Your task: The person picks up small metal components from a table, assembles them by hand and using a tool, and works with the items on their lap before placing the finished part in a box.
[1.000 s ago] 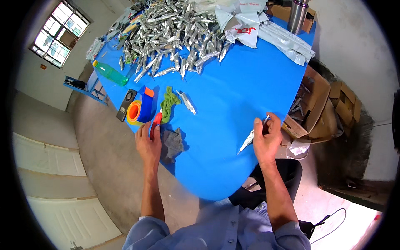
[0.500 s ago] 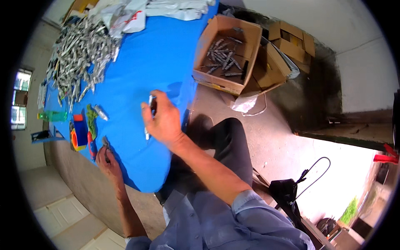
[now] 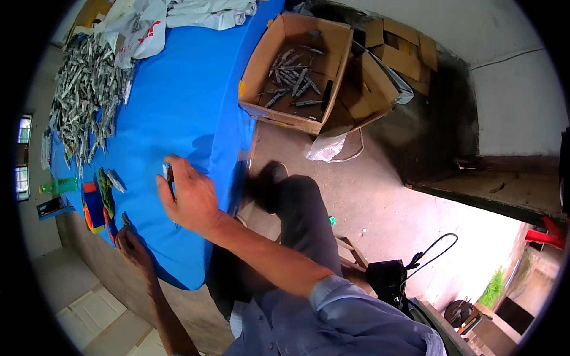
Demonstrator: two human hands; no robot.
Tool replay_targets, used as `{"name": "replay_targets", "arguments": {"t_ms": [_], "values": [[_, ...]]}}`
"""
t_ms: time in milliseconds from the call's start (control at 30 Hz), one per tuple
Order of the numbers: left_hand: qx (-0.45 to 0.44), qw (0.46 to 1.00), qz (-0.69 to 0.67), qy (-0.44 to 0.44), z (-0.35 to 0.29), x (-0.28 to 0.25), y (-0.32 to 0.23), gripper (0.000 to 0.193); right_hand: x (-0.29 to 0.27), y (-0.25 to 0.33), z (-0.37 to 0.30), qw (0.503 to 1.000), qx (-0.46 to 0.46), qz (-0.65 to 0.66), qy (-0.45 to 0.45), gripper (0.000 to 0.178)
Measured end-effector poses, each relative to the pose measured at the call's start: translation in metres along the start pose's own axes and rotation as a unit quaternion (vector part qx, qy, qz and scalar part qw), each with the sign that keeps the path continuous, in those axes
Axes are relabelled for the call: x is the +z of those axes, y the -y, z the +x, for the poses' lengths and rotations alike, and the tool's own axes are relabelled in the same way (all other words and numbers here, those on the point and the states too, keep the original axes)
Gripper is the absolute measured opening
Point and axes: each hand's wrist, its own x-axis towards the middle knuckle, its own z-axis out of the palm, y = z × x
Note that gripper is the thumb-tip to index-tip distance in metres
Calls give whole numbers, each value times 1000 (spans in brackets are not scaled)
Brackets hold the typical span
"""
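Note:
Above the blue-covered table (image 3: 172, 83), my right hand (image 3: 193, 199) is closed on a slim silver metal piece, pen-like in shape, whose ends show beside the fingers. At the table's near left edge, my left hand (image 3: 135, 250) is closed, with a small grey piece (image 3: 125, 220) at its fingertips; its kind is not clear. Just beyond that hand lie a red-handled tool (image 3: 108, 221), a green cloth (image 3: 105, 188) and a blue, orange and yellow object (image 3: 92, 204). Another silver piece (image 3: 116, 180) rests on the cover next to the cloth.
A large heap of silver pieces (image 3: 86, 98) covers the table's far left, with white plastic bags (image 3: 139, 38) behind it. A green bottle (image 3: 58, 186) lies at the left edge. Right of the table, an open cardboard box (image 3: 279, 115) holds several silver pieces; more cartons (image 3: 404, 56) stand beyond.
The view has shifted, so the table and box appear further left. My right hand has moved slightly left and nearer me with the silver piece. My left hand stays at the table edge.

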Motion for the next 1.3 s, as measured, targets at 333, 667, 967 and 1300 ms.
{"name": "replay_targets", "arguments": {"t_ms": [333,667,967,1300], "values": [[-5,999,39,3,-1,6,11,22,7,-3,2,998,-3,12,-60,36],[-36,999,24,-3,0,10,8,23,4,-2,8,994,60,64,-62,33],[-28,999,22,-4,-2,12,13,22,-14,-1,7,991,110,64,32,28],[12,999,17,-31,-3,15,18,22,-68,18,-4,974,128,-85,168,32]]}}
